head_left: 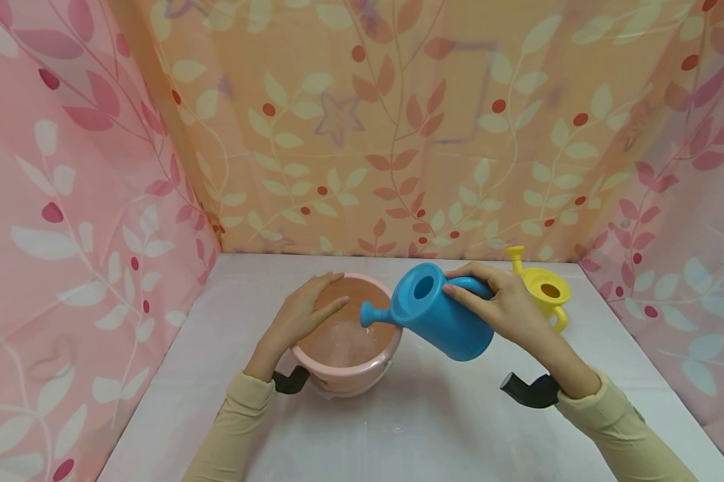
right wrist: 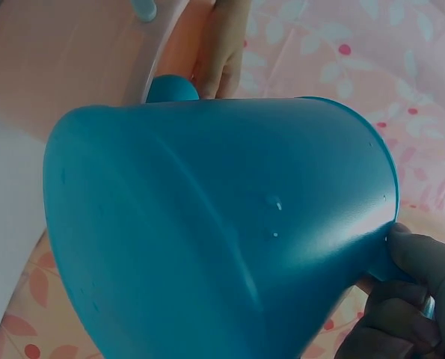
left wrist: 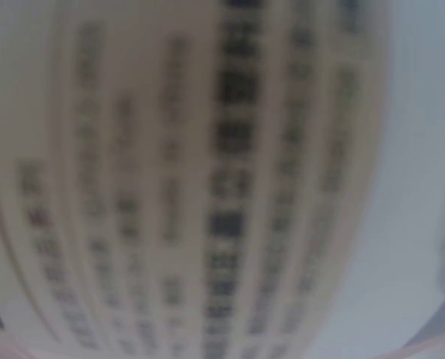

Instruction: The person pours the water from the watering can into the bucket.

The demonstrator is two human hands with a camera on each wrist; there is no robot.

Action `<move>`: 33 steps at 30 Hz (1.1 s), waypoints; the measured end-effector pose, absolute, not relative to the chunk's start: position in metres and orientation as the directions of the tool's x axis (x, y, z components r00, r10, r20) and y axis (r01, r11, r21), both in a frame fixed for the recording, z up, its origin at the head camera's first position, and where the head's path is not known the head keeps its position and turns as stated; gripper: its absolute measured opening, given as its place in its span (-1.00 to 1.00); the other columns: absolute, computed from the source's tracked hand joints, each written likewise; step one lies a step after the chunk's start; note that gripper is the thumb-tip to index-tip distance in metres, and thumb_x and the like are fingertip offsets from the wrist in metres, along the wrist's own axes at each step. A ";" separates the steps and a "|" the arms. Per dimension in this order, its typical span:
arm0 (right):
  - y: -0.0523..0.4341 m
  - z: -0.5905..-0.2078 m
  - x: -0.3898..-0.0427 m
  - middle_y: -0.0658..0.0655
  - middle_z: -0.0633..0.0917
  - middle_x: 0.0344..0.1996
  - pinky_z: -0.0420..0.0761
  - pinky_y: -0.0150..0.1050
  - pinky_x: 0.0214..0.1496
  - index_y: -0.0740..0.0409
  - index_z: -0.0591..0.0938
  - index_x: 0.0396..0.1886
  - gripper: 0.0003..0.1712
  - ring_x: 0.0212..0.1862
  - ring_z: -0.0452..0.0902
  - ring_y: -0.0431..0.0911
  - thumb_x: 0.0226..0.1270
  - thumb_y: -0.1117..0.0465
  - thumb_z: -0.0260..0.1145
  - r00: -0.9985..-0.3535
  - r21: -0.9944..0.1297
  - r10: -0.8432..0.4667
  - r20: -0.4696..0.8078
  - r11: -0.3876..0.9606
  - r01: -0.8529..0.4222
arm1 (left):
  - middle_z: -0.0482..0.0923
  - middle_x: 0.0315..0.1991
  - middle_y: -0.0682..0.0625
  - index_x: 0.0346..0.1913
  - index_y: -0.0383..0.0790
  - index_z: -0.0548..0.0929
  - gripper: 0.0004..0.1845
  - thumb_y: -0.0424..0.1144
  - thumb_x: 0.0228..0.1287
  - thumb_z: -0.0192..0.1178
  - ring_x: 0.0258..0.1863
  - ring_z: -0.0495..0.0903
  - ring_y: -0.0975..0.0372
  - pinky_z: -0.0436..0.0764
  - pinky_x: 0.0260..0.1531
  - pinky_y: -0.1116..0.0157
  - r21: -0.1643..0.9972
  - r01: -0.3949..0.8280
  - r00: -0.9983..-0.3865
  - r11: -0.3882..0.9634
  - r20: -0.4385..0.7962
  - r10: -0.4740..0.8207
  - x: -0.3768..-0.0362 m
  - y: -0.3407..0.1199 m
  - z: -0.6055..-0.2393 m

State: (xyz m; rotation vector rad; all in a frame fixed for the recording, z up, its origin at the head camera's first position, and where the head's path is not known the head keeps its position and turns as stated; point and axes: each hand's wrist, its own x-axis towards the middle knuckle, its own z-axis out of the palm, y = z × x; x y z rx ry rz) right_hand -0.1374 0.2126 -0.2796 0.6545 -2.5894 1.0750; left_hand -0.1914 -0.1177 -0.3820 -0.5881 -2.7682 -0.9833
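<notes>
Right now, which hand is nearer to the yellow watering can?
Right. The right hand grips the blue watering can just beside the yellow watering can; the left hand rests on the pink bucket, farther away.

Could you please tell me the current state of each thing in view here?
blue watering can: lifted, tilted, spout over the bucket.
pink bucket: upright on the table, open.
yellow watering can: upright on the table, untouched.
right hand: grips the blue watering can's handle.
left hand: rests flat on the bucket's rim.
</notes>
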 end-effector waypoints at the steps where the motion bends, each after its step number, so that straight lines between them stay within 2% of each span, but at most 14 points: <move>1: 0.213 -0.280 -0.137 0.18 0.67 -0.12 0.53 0.24 -0.09 0.16 0.61 -0.06 -0.64 -0.07 0.59 0.19 0.18 0.09 0.34 -0.864 -0.601 -0.305 0.400 0.624 -0.499 | 0.25 0.35 -0.08 0.31 0.11 0.35 -0.36 0.28 0.22 0.02 0.37 0.14 -0.07 0.21 0.23 -0.15 0.574 0.407 -0.913 0.710 0.261 0.312 -0.191 -0.118 -0.382; 9: 0.212 -0.279 -0.136 0.18 0.67 -0.13 0.54 0.23 -0.10 0.15 0.61 -0.05 -0.63 -0.07 0.59 0.19 0.18 0.08 0.34 -0.868 -0.600 -0.301 0.394 0.631 -0.491 | 0.25 0.35 -0.10 0.32 0.11 0.34 -0.35 0.29 0.22 0.01 0.37 0.13 -0.07 0.21 0.23 -0.15 0.574 0.411 -0.912 0.708 0.262 0.317 -0.191 -0.118 -0.381; 16: 0.212 -0.279 -0.136 0.18 0.67 -0.12 0.54 0.23 -0.09 0.15 0.61 -0.05 -0.62 -0.06 0.59 0.19 0.18 0.07 0.34 -0.868 -0.601 -0.301 0.396 0.630 -0.492 | 0.24 0.35 -0.11 0.32 0.08 0.35 -0.39 0.20 0.24 0.06 0.36 0.13 -0.08 0.20 0.23 -0.17 0.576 0.410 -0.912 0.707 0.260 0.317 -0.190 -0.117 -0.380; 33: 0.213 -0.279 -0.137 0.17 0.68 -0.12 0.55 0.21 -0.09 0.14 0.61 -0.05 -0.63 -0.06 0.59 0.18 0.17 0.09 0.35 -0.864 -0.608 -0.304 0.401 0.617 -0.499 | 0.24 0.36 -0.05 0.32 0.10 0.34 -0.36 0.27 0.22 0.02 0.37 0.13 -0.05 0.20 0.25 -0.13 0.576 0.401 -0.916 0.712 0.252 0.312 -0.190 -0.117 -0.380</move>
